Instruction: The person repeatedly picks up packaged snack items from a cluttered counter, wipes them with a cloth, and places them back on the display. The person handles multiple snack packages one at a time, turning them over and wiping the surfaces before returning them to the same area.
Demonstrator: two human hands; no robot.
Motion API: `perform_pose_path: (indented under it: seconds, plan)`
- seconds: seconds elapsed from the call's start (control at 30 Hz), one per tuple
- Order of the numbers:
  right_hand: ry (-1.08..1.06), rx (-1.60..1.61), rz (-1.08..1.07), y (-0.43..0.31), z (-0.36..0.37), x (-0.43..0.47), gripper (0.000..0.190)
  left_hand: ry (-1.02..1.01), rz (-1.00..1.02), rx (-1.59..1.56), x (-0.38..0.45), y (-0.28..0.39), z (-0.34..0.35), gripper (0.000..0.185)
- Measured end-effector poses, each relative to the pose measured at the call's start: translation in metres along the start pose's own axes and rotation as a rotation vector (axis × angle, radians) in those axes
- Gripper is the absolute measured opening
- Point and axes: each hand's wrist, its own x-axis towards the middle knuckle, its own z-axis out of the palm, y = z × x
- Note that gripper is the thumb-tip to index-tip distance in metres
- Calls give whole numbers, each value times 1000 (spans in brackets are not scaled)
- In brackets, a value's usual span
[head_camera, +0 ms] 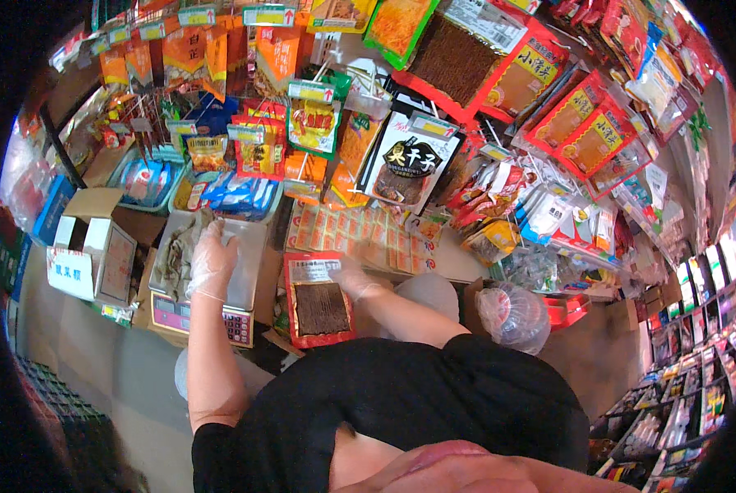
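My left hand (pixel 212 262), in a clear plastic glove, rests on the right side of a grey cloth-like bundle (pixel 180 252) that lies on the metal pan (pixel 242 271) of a digital scale. The keypad (pixel 237 326) shows at the scale's near side. My right hand (pixel 357 280), gloved too and somewhat blurred, is at the upper right corner of a red-edged food packet (pixel 321 305) with dark contents seen through its window. Whether its fingers grip the packet is not plain. Beyond it lie sheets of orange and white stickers (pixel 349 231).
An opened cardboard box (pixel 115 259) stands left of the scale. Green baskets (pixel 118 191) of blue-white packets sit behind it. Hanging packets (pixel 411 163) crowd the rack ahead. At the right are a plastic-wrapped round bundle (pixel 516 317) and a red tray (pixel 565 311).
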Motion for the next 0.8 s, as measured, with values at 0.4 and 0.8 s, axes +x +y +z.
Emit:
perform_pose_path:
  seconds: [0.4, 0.8]
  plan:
    - [743, 276, -703, -271, -259, -55, 32, 14, 35, 49, -15, -12, 1, 51]
    - [1001, -50, -686, -338, -372, 3, 53, -3, 36, 74, -12, -15, 0, 49]
